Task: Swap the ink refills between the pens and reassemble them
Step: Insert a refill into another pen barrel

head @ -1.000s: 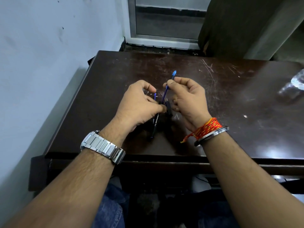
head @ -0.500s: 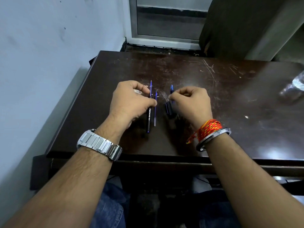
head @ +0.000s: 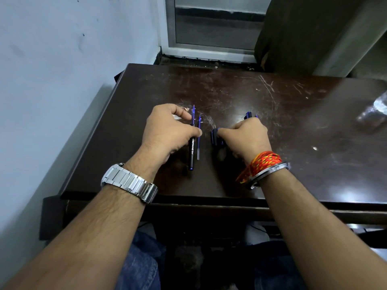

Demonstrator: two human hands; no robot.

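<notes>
A black pen barrel (head: 191,152) with white lettering lies lengthwise on the dark table (head: 293,143), blue tip pointing away from me. A thin blue refill (head: 198,144) lies right beside it, parallel. My left hand (head: 167,130) rests over the barrel's upper part, thumb and fingers pinched on it. My right hand (head: 245,137) is closed around a short black and blue pen piece (head: 215,139) at its fingertips. Another dark blue pen part (head: 249,115) pokes out beyond its knuckles. Most of what this hand holds is hidden.
The table is scratched and butts against a pale wall (head: 62,80) on the left. A window frame (head: 209,49) and a dark curtain (head: 303,28) stand behind it. A crumpled clear plastic item (head: 372,116) lies at the right edge.
Both hands have come down to the table. The blue refill my right hand held up now lies beside the black barrel. The blue part in my right hand has shifted right.
</notes>
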